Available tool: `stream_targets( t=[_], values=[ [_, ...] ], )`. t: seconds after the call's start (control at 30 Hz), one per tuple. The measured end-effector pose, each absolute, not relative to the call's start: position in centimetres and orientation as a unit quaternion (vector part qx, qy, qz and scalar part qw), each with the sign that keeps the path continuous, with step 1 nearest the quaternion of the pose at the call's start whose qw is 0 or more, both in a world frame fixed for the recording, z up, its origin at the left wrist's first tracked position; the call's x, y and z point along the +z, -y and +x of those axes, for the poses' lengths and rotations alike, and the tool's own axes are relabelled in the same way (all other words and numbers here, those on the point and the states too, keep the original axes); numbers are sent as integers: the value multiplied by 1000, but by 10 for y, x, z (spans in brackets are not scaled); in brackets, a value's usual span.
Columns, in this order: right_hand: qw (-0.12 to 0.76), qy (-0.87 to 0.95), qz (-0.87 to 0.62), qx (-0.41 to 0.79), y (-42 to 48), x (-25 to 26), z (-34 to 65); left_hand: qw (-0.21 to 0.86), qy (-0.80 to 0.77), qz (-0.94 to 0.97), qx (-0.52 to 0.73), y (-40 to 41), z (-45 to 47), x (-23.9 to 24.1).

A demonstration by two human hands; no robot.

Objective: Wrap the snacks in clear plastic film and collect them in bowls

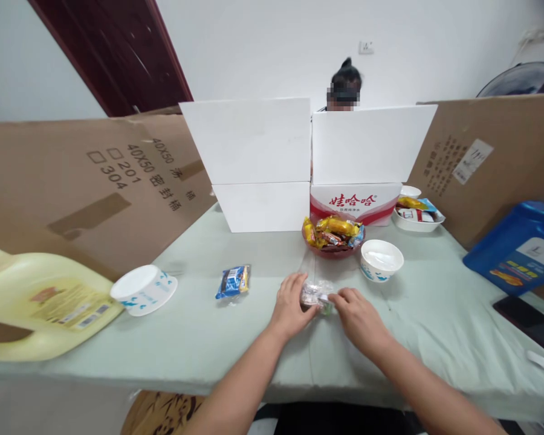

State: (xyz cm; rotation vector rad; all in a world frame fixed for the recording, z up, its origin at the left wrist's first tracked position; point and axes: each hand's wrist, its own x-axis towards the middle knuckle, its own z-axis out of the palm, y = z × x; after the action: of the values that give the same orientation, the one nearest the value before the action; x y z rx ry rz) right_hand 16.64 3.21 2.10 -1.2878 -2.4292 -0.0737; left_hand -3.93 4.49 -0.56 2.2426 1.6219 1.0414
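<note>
My left hand is closed around the left side of a small clear plastic packet on the table. My right hand pinches the packet's right edge, its fingertips bent together. What is inside the packet is blurred; a bit of green shows low on it. Just beyond my hands stands a reddish bowl heaped with wrapped snacks. A white paper bowl with a blue pattern is right of that. To the left of my hands lies a blue and yellow snack packet.
White box panels and a printed carton stand at the back. Brown cardboard walls flank the table. Further items are an overturned paper bowl, a yellow jug, a blue bottle, a phone and a person behind.
</note>
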Motion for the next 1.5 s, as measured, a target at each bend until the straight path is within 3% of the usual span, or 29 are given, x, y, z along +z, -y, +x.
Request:
stream_targets(
  t=[0.2,0.27,0.4,0.5,0.6,0.8,0.97,1.1,1.17,1.27,1.4,1.5],
  values=[
    [198,774,-593,-103,-18,-8,279,174,-530,738,379,-36,-30,2],
    [241,739,-614,-139,-13,-6,289,208,-502,743,391,-34,-27,2],
    [347,778,-518,-79,-5,16,255,232,-511,709,426,-35,-26,2],
    [294,849,-439,-13,-10,30,219,239,-564,649,452,-36,-29,2],
    [275,856,-438,10,-23,26,211,223,-611,604,461,-38,-38,1],
    [328,800,-503,-12,-26,15,247,222,-641,573,459,-35,-62,2],
    [434,790,-432,-21,4,43,237,84,-589,573,563,-7,-55,28],
    [296,887,-348,65,7,51,215,128,-425,810,383,5,-41,41],
    [251,895,-367,48,-7,44,209,95,-415,851,308,-3,-38,35],
    [231,870,-435,-13,-35,27,207,20,-491,836,245,-25,-40,21],
    [178,862,-471,-58,-54,14,211,14,-527,826,201,-39,-50,13],
    [194,867,-454,-61,-53,17,215,0,-506,835,218,-35,-57,15]
  ],
)
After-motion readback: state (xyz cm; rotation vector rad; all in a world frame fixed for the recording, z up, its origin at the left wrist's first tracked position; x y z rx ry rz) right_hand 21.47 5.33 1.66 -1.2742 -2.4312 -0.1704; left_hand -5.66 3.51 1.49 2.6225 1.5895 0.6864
